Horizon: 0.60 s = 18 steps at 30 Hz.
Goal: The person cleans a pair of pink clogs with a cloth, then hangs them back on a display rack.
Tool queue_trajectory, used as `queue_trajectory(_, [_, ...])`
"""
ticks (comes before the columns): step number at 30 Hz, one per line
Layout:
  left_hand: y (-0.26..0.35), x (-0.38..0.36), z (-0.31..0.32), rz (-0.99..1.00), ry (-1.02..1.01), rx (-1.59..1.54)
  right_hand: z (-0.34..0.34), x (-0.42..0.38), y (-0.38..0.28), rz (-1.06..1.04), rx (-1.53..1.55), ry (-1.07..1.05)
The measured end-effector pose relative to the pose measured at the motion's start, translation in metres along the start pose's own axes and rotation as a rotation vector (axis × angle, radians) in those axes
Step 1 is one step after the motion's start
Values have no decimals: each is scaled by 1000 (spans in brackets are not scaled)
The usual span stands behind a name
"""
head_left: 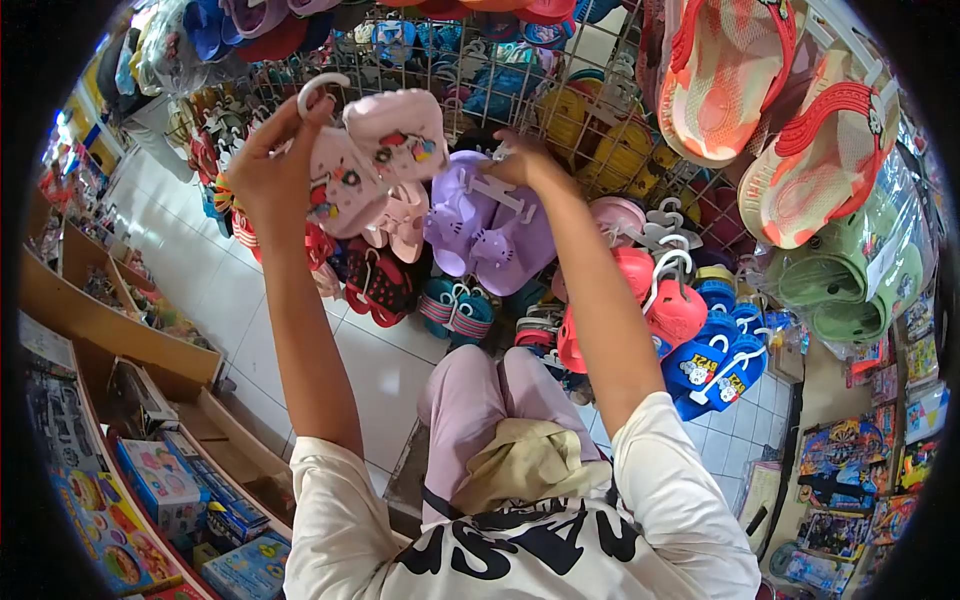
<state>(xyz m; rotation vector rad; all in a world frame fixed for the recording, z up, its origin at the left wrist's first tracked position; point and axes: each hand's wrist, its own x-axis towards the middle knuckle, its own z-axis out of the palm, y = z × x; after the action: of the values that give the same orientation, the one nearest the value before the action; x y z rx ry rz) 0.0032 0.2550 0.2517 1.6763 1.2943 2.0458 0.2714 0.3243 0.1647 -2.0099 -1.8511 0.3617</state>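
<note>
My left hand (272, 165) is raised, its fingers closed around the white plastic hanger hook (322, 90) of a pair of pale pink sandals (395, 135) with small colourful prints. These pink sandals are tilted in front of the rack. Across from them, my right hand (522, 163) has its fingers bent at the top of a pair of purple sandals (490, 235) on a white hanger. Its fingertips are partly hidden there. More light pink sandals (402, 215) hang just behind the held pair.
A wire grid rack (470, 50) full of hanging footwear stands ahead. Orange-and-cream sandals (720, 85) hang close at upper right, above green clogs (850, 290) in plastic. Blue sandals (715, 370) hang lower. Boxed toys (160, 485) fill wooden shelving at left. White floor tiles (375, 365) show below.
</note>
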Motion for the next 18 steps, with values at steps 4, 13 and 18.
queue_trajectory(4, [-14, 13, 30, 92, 99, -29, -3, 3, -1, 79, 37, -121])
queue_trajectory(13, [-22, 19, 86, 239, 54, -151, -17, -3, 6, -78, -4, -147])
queue_trajectory(18, [-31, 23, 104, 119, 6, -402, -25, 1, 13, -203, 65, -271])
